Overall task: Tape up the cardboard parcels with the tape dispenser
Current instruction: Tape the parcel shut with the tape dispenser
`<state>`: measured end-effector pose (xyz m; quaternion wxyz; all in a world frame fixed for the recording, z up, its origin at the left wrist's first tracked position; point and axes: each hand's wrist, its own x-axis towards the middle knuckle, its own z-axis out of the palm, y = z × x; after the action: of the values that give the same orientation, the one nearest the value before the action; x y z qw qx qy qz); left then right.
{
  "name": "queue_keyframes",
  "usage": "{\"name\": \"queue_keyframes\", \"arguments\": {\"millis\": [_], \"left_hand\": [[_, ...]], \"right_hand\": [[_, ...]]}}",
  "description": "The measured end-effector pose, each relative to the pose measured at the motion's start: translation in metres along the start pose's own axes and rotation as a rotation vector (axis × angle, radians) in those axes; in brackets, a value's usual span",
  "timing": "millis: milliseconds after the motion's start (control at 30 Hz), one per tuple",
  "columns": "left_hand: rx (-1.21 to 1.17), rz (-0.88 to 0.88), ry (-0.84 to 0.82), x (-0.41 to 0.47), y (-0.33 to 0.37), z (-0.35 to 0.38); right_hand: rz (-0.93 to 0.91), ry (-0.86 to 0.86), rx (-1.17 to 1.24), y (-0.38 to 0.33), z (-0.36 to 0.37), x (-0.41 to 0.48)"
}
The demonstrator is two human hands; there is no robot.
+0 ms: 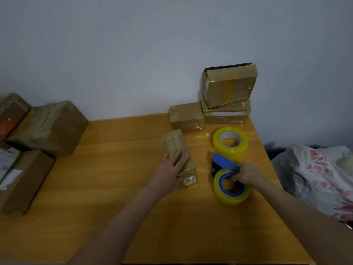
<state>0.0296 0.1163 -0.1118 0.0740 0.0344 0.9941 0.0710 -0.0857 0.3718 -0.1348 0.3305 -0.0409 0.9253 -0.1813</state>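
A long, narrow cardboard parcel (176, 148) wrapped in clear tape lies in the middle of the wooden table (114, 178). My left hand (172, 165) rests flat on its near half, fingers straight. To the right lies a blue tape dispenser (224, 162) loaded with a yellowish tape roll (232, 196). My right hand (247, 174) grips the dispenser at its handle, fingers curled by the roll's core. A second, loose roll of yellowish tape (230, 142) stands just beyond the dispenser.
Three taped parcels (227, 96) are stacked against the wall at the back right. Several larger cardboard boxes (47, 127) crowd the table's left side. A white plastic bag (321, 178) with red print sits off the table's right edge.
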Motion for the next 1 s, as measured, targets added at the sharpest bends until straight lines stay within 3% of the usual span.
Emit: {"name": "queue_keyframes", "arguments": {"millis": [167, 267, 400, 633, 700, 767, 833, 900, 933, 1000], "left_hand": [[0.01, 0.061, -0.027, 0.001, -0.006, -0.002], [0.027, 0.068, -0.056, 0.005, -0.009, -0.009], [0.053, 0.05, 0.004, 0.002, -0.004, -0.007], [-0.072, 0.093, 0.087, -0.01, 0.0, -0.01], [-0.129, 0.075, 0.178, -0.009, 0.004, -0.017], [-0.353, -0.084, 0.365, -0.007, 0.012, -0.03], [-0.819, -0.282, 0.44, -0.005, 0.02, -0.05], [-1.36, -0.44, 0.301, -0.004, 0.027, -0.069], [-1.519, -0.505, 0.224, -0.005, 0.029, -0.076], [-1.613, -0.549, 0.125, -0.006, 0.031, -0.083]], "right_hand": [[0.014, -0.056, 0.168, -0.011, -0.012, -0.001], [0.046, -0.174, 0.281, -0.015, -0.015, -0.007], [0.098, -0.216, 0.543, -0.016, -0.014, -0.017], [-0.113, -0.161, 0.705, -0.034, -0.057, -0.033], [-0.201, -0.137, 0.672, -0.04, -0.072, -0.04], [-0.298, -0.076, 0.559, -0.044, -0.085, -0.046], [-0.398, -0.043, 0.442, -0.048, -0.096, -0.055], [-0.497, -0.05, 0.366, -0.053, -0.104, -0.066], [-0.543, -0.051, 0.333, -0.055, -0.106, -0.072], [-0.616, -0.057, 0.294, -0.06, -0.106, -0.084]]}}
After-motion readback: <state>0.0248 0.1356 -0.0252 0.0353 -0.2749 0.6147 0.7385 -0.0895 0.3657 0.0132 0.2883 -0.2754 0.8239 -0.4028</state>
